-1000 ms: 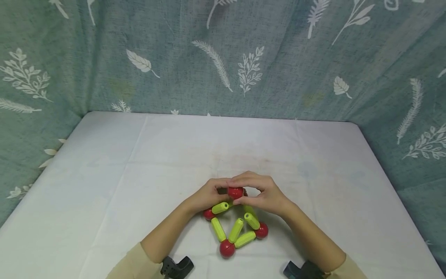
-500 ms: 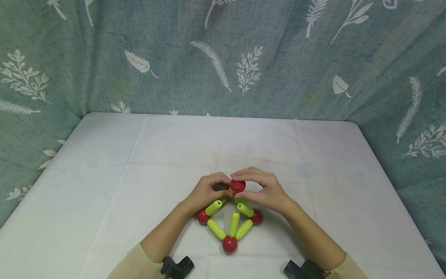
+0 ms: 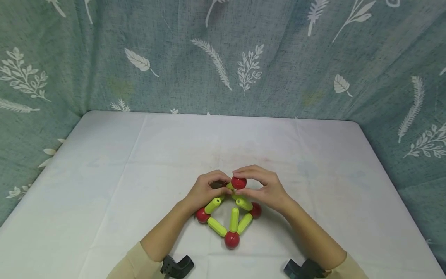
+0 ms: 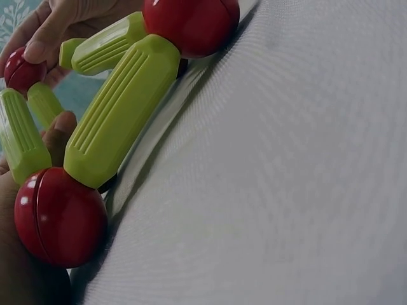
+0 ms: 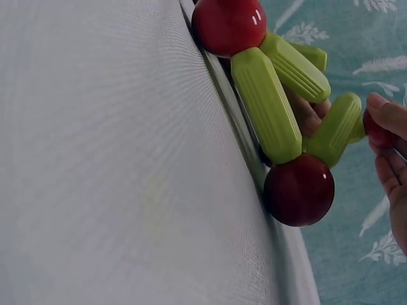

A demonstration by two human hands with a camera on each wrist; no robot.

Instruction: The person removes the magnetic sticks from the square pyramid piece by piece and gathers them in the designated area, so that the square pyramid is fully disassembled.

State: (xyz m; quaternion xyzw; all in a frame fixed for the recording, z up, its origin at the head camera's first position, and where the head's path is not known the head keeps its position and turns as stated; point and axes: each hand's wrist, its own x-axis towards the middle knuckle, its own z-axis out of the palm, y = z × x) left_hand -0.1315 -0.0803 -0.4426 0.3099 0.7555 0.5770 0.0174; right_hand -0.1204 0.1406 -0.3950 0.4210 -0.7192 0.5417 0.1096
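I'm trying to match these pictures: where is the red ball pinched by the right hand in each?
Head: the pinched ball, below centre, in the right hand.
Left wrist: the pinched ball, upper left, near the edge.
Right wrist: the pinched ball, near the right edge, partly covered.
Shared landmark: the head view's lowest red ball, at the top in both wrist views.

No text, label, brand, number or sign can be read in any of the three views.
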